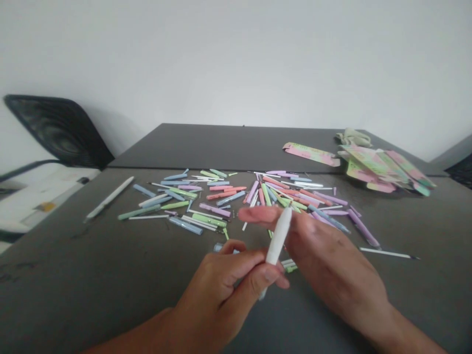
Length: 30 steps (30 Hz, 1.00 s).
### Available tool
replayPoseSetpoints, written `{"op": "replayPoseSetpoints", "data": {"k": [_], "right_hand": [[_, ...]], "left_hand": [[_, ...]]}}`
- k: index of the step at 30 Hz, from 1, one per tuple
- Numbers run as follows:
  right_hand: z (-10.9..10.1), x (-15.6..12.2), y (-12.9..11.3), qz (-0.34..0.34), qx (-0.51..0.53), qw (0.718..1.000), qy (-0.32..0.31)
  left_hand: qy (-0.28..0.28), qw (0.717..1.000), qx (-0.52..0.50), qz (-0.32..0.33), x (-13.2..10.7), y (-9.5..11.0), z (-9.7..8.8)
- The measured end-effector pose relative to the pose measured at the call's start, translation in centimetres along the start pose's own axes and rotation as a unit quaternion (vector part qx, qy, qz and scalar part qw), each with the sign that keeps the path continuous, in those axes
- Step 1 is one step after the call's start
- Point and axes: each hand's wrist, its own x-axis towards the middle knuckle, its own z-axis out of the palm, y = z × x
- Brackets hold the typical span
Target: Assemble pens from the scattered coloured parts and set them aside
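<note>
A white pen (279,236) is pinched between the thumb and fingers of my left hand (236,290), its tip pointing up and away from me. Close behind the tip, my right hand (328,255) has its fingers stretched out to the left; whether it touches the pen is hard to tell. Beyond both hands lie scattered pen parts in blue, green, purple and red, such as a green barrel (209,220) and a purple barrel (363,229). Thin white refills (387,253) lie among and beside them.
Another white pen (110,198) lies apart on the left of the dark table (110,275). Crumpled pink and green packaging (379,167) sits at the back right, by a flat strip (311,153) and a beige cloth (354,137). A black chair (59,130) stands at the left.
</note>
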Motion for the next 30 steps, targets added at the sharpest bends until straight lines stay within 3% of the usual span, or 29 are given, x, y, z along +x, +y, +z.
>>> {"op": "replayPoseSetpoints", "data": {"k": [3, 6, 8, 12, 16, 21, 26, 30], "right_hand": [[0.2, 0.2, -0.3, 0.005, -0.030, 0.999, 0.034], [-0.1, 0.4, 0.2, -0.061, -0.013, 0.993, 0.100], [-0.4, 0.2, 0.4, -0.062, 0.011, 0.995, 0.073], [-0.4, -0.2, -0.1, 0.025, -0.012, 0.999, -0.018], [-0.2, 0.1, -0.8, 0.020, -0.066, 0.998, 0.007], [-0.4, 0.4, 0.0, -0.030, -0.016, 0.997, 0.063], [-0.5, 0.0, 0.2, 0.003, -0.013, 1.000, -0.028], [-0.5, 0.1, -0.3, 0.003, -0.050, 0.998, -0.031]], "left_hand": [[-0.002, 1.000, 0.006, 0.003, 0.0, 0.0, 0.1], [0.002, 1.000, 0.019, 0.003, 0.0, 0.1, 0.1], [0.000, 1.000, 0.015, 0.000, 0.0, 0.1, 0.1], [-0.009, 1.000, -0.004, -0.011, 0.0, 0.3, -0.4], [-0.012, 1.000, 0.003, -0.006, -0.1, 0.2, -0.6], [-0.007, 1.000, -0.002, 0.020, -0.1, -0.2, -0.2], [0.004, 0.999, -0.031, 0.018, 0.2, -0.2, -0.3], [-0.010, 1.000, -0.023, 0.002, 0.2, 0.3, -0.8]]}}
